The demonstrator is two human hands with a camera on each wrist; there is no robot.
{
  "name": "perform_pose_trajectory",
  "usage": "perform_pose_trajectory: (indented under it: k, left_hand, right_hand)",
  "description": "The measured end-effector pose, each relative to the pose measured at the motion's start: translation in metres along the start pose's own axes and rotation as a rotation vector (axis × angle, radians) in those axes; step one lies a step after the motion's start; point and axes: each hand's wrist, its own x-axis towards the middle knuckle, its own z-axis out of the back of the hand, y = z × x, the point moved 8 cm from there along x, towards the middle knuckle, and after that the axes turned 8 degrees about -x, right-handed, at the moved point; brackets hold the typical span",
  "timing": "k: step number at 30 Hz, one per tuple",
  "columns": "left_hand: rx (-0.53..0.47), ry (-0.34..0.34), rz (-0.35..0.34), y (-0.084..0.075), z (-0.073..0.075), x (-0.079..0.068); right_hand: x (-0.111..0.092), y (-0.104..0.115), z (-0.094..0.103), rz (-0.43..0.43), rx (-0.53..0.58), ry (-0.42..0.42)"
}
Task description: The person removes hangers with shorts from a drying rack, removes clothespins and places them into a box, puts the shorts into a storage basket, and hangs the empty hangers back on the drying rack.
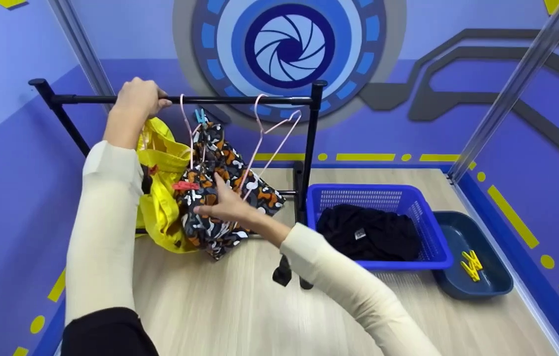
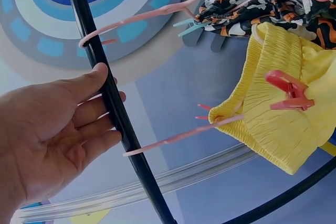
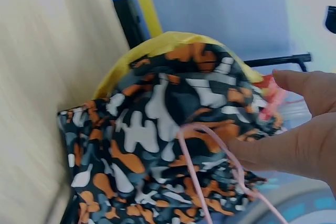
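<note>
My left hand grips the black top bar of a clothes rack, its thumb and fingers round the bar between two pink hanger hooks. Yellow shorts hang below it, with red clothespins at the waistband. Beside them hang camouflage-patterned shorts, with a blue clothespin and a red clothespin on them. My right hand is at these shorts, thumb and fingers spread, the thumb close to the red clothespin in the right wrist view. A bare pink hanger hangs to the right, in front of the patterned fabric.
Right of the rack stands a blue basket with black clothing inside. Next to it a dark blue tub holds yellow clothespins. The rack's right post stands between the hangers and the basket. Blue panels enclose the wooden surface.
</note>
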Motion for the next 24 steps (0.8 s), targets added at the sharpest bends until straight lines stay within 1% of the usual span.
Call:
perform_pose_trajectory:
  k: [2,5,6,8,12,14,15,17,19,21,23,24]
  left_hand:
    - [-0.011,-0.002,0.0,-0.001,-0.002,-0.001]
    - [-0.013,-0.003,-0.003,-0.002,-0.004,-0.002]
    - [-0.012,-0.005,-0.004,-0.002,-0.004,-0.003]
    - [-0.013,-0.007,-0.005,-0.001,-0.004,-0.004]
    - [0.001,-0.015,-0.009,0.0,-0.002,-0.005]
    - [0.003,-0.019,-0.008,0.0,-0.001,-0.005]
    - [0.008,-0.021,-0.009,0.0,-0.001,-0.004]
    - [0.012,-0.023,-0.007,-0.001,0.0,-0.002]
    - [0.019,-0.02,-0.003,-0.001,0.0,-0.001]
    - [0.029,-0.016,-0.001,-0.002,-0.001,0.0]
    - [0.032,-0.013,0.002,-0.001,-0.001,0.0]
    - [0.035,-0.013,0.002,-0.001,-0.001,-0.001]
  right_hand:
    - [0.005,-0.008,-0.008,-0.016,0.003,-0.02]
    - [0.012,-0.017,-0.018,-0.024,0.036,-0.038]
    - [0.014,-0.019,-0.02,-0.02,0.028,-0.046]
    - [0.017,-0.019,-0.025,0.001,-0.029,-0.061]
    - [0.021,-0.012,-0.028,0.044,-0.216,-0.123]
    - [0.022,-0.008,-0.027,0.04,-0.252,-0.142]
    - [0.023,-0.007,-0.026,0.037,-0.244,-0.152]
    - [0.025,-0.007,-0.023,0.037,-0.166,-0.153]
    - [0.026,-0.011,-0.02,0.012,-0.013,-0.122]
    - [0.027,-0.016,-0.018,-0.036,0.172,-0.071]
    - [0.027,-0.023,-0.017,-0.115,0.35,-0.016]
    - [0.027,-0.025,-0.016,-0.151,0.421,0.007]
